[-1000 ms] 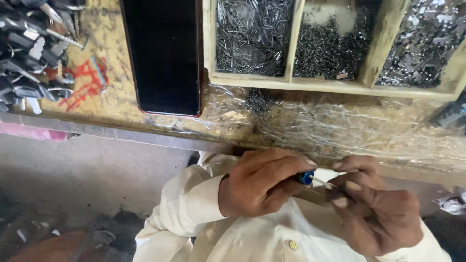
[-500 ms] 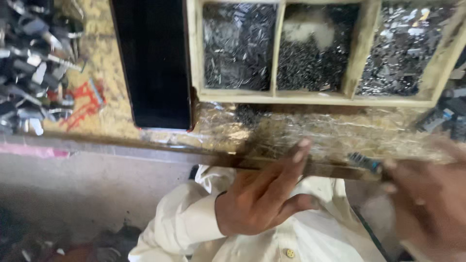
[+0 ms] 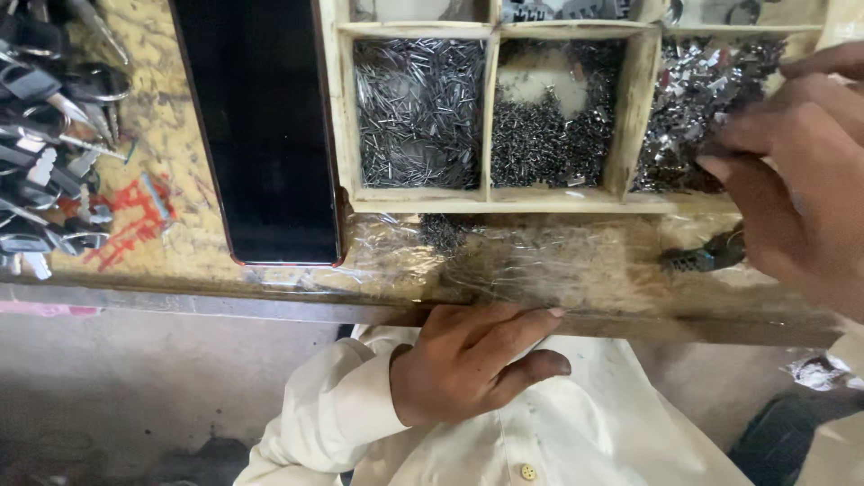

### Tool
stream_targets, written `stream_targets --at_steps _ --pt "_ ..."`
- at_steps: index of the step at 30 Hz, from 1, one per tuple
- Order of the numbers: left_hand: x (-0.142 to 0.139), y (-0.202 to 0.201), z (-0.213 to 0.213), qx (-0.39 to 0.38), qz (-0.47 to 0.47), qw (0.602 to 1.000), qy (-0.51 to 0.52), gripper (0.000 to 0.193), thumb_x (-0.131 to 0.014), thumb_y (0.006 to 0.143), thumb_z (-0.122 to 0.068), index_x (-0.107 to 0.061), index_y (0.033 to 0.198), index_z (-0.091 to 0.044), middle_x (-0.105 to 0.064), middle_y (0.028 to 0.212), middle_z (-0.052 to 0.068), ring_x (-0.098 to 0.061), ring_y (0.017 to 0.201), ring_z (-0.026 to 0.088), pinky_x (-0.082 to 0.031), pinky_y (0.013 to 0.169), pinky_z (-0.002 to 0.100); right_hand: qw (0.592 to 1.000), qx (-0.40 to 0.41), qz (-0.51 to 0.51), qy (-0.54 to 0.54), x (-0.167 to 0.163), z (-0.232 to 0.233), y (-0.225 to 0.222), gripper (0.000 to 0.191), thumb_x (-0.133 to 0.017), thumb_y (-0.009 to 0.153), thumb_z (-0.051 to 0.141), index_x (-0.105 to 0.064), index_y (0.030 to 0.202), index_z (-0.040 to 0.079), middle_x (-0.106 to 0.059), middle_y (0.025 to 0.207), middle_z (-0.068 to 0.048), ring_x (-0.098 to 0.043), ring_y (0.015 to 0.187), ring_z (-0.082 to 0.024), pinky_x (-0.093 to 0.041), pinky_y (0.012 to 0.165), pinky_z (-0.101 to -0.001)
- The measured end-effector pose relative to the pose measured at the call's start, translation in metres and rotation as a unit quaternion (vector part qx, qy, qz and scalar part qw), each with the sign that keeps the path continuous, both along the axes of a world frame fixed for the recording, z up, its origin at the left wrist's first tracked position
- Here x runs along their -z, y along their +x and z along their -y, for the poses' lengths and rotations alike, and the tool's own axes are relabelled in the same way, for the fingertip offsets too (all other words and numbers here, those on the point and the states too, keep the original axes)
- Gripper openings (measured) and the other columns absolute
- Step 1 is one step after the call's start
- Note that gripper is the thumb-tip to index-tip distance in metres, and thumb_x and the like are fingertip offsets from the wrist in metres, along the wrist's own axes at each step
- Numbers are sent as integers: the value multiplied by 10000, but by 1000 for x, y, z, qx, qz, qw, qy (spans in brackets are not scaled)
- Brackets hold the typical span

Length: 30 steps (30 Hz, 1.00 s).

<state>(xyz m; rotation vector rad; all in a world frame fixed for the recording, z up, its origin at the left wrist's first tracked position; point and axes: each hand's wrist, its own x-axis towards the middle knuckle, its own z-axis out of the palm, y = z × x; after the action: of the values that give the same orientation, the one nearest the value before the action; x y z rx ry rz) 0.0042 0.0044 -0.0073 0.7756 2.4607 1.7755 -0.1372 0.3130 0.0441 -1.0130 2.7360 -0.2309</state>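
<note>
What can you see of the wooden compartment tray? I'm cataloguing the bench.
The wooden compartment tray has pale, worn dividers and lies flat on the plastic-covered bench, beside a black slab. Three full cells show: thin silvery pins, darker small bits, shiny metal scraps. The right hand hovers over the scrap cell; contact unclear.

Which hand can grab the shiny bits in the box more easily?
The right hand: it is over the tray's right bin of metal scraps. The left hand rests low at the bench edge.
</note>
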Motion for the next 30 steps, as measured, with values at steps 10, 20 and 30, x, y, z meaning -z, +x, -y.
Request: stream_targets --at_steps 10,20,30 --pt "-1 -4 4 21 90 992 91 460 -834 1002 -199 -587 1351 -29 -704 1135 105 -746 958 217 -625 793 293 881 358 198 -238 37 -36 60 226 -529 1125 185 -572 1274 22 -617 1233 -228 -688 1081 -267 -581 1016 -398" --pt "-15 -17 1 -3 100 991 84 390 -827 979 -198 -639 1273 -22 -719 1164 127 -758 931 239 -623 767 297 862 422 178 -217 18 -3 55 216 -416 1181 199 -553 1244 44 -653 1218 -161 -683 1120 -199 -492 1142 -381" --pt "-20 14 -4 60 573 667 473 189 -777 1009 -127 -722 1134 4 -690 1076 106 -712 827 182 -617 722 320 766 260 389 -440 -16 81 114 407 -688 691 -44 -645 1095 -35 -667 1190 -161 -739 1060 -303 -644 762 -456"
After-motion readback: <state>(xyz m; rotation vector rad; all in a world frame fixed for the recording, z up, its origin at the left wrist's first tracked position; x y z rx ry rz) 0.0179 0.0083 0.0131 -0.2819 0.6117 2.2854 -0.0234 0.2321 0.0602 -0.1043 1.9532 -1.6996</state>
